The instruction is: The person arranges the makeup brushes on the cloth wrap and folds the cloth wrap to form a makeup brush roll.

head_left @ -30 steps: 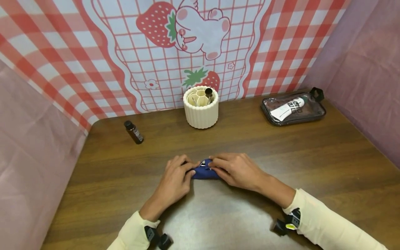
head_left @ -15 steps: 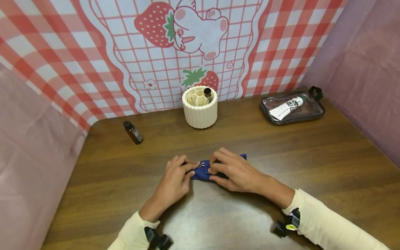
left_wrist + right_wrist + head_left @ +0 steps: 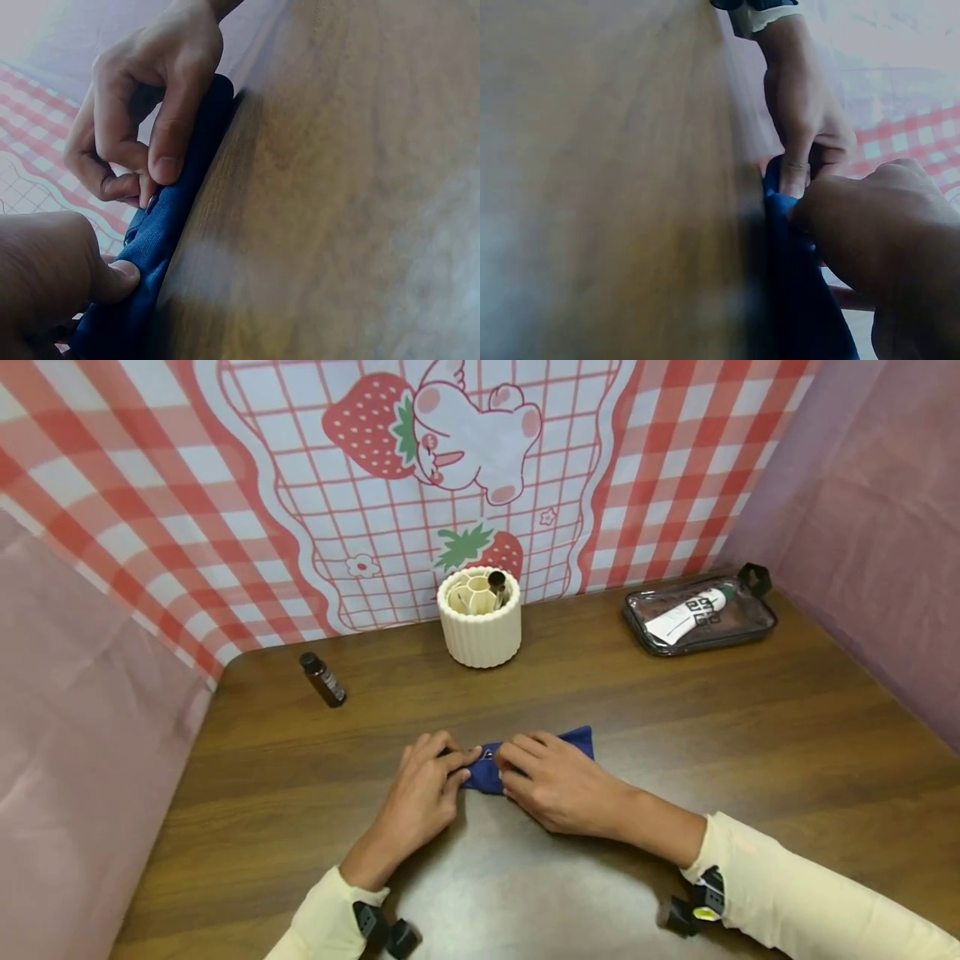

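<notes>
My right hand (image 3: 558, 781) pinches the small metal zipper pull on the blue pouch (image 3: 525, 760), while my left hand (image 3: 423, 785) grips its left end, pinning it flat on the counter (image 3: 750, 718). The zipper step is underway; next likely needs a steady sideways pull.

Brown table (image 3: 750, 752) is spreading out under me, wood grain. A cream ribbed holder (image 3: 480, 627) is standing at the back centre, with a dark-capped item (image 3: 497, 582) sticking up in one of its compartments. A small dark bottle (image 3: 322, 678) is sitting to my left of it, well apart. A clear pouch (image 3: 701, 618) is lying at the far right, holding a white tube (image 3: 686, 617). A red-checked cloth (image 3: 225, 510) with strawberries is hanging behind, and pink sheets (image 3: 82, 718) are closing in the sides.
</notes>
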`<move>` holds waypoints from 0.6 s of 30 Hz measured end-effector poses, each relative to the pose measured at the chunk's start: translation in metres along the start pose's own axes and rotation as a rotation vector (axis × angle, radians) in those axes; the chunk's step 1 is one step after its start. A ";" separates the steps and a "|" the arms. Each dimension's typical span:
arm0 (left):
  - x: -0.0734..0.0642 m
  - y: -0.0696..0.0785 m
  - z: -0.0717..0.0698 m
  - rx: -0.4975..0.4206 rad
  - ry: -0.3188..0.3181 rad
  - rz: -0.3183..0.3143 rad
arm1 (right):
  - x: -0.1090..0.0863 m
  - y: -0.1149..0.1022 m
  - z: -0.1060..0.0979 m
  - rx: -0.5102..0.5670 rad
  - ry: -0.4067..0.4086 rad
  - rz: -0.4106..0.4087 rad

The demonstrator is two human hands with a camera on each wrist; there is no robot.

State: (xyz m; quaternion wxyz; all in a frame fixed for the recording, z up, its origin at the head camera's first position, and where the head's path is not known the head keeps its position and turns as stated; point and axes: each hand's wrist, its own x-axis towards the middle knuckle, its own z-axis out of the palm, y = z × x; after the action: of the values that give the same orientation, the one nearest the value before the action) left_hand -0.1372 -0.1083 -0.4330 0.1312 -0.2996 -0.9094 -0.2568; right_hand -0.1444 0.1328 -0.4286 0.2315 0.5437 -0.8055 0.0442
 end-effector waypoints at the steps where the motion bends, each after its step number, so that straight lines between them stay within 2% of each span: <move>1: 0.001 0.000 0.000 -0.002 0.001 0.002 | -0.001 0.000 0.000 -0.002 0.003 -0.003; 4: 0.002 -0.001 0.000 -0.006 0.009 0.005 | -0.004 0.001 0.000 -0.021 -0.012 -0.020; 6: 0.000 -0.002 0.000 -0.004 0.013 0.006 | -0.005 0.001 -0.001 0.009 -0.021 -0.014; 8: -0.002 -0.003 0.000 0.003 0.007 0.002 | -0.006 0.002 -0.002 0.094 -0.030 0.035; 11: -0.004 -0.004 0.000 0.009 -0.011 -0.012 | -0.010 0.005 -0.005 0.291 -0.011 0.156; 13: -0.004 -0.005 0.000 0.003 -0.025 -0.023 | -0.013 0.008 -0.008 0.379 -0.010 0.228; 15: -0.003 -0.005 -0.002 -0.006 -0.042 -0.026 | -0.015 0.011 -0.011 0.418 -0.014 0.273; 18: -0.002 -0.004 -0.007 -0.032 -0.076 -0.017 | -0.016 0.016 -0.017 0.423 -0.016 0.307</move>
State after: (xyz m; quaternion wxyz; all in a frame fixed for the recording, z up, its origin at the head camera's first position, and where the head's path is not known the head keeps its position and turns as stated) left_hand -0.1380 -0.1155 -0.4296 0.0895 -0.3034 -0.9121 -0.2607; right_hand -0.1482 0.1586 -0.4174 0.0968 0.4516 -0.8534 0.2417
